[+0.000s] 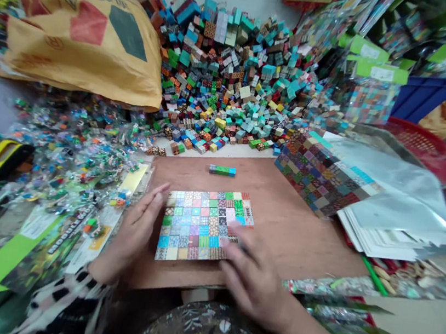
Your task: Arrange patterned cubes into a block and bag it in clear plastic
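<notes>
A flat array of small patterned square blocks (193, 226) lies on the brown board in front of me. My left hand (134, 232) is at its left edge, fingers stretched out and nothing held. My right hand (257, 274) reaches over the right side of the array with fingers extended, smeared by motion. Whether its fingertips press on the blocks, I cannot tell. Beyond the array lies a short row of joined blocks (222, 171), green, grey and blue.
Loose cubes (227, 79) are heaped at the back, beside a yellow sack (87, 37). Bagged small pieces (82, 136) spread on the left, near a yellow-black tool (2, 161). At right stand a larger block stack (321, 175), clear plastic bags (406, 187) and a red basket (421, 140).
</notes>
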The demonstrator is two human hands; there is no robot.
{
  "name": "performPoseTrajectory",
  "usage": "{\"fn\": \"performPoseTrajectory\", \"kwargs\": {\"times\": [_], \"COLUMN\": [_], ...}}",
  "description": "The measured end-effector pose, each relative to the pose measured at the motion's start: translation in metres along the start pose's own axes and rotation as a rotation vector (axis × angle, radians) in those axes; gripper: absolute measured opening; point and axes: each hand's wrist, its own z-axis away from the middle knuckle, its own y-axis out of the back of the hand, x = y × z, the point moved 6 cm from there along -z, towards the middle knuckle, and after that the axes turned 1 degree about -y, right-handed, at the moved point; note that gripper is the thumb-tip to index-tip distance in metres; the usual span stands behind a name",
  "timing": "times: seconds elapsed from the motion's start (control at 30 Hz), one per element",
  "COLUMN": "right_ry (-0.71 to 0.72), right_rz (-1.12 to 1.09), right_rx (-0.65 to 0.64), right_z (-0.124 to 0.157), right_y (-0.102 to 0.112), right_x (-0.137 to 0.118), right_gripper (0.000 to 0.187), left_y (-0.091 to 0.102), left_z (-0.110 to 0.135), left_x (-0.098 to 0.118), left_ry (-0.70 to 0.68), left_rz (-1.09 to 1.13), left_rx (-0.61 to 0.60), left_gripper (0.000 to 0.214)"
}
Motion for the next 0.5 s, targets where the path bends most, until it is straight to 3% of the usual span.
{"fn": "performPoseTrajectory", "kwargs": {"times": [0.03, 0.1, 0.2, 0.3, 0.5], "right_ry": [0.096, 0.116, -0.015, -0.152, -0.247], "right_rz": [-0.085, -0.304, -0.487, -0.543, -0.602], "right_rx": [-0.063, -0.215, -0.382, -0.500, -0.510], "right_z": [0.000, -0.001, -0.003, -0.003, -0.006], "right_y": [-0.008, -0.032, -0.073, -0.103, -0.110], "right_x": [-0.018, -0.041, -0.047, -0.036, -0.026], "right_gripper": [0.055, 0.042, 0.037, 0.039, 0.040], "left_y": [0.000, -0.006, -0.024, -0.043, -0.060], "left_z": [-0.009, -0.027, -0.051, -0.065, -0.067], "left_x": [0.007, 0.020, 0.025, 0.017, 0.009], "left_ry": [-0.028, -0.090, -0.136, -0.117, -0.153], "left_rz": [-0.033, -0.109, -0.206, -0.327, -0.373], "left_rx": [-0.030, -0.132, -0.315, -0.481, -0.604], "left_gripper": [0.053, 0.054, 0.058, 0.054, 0.038]}}
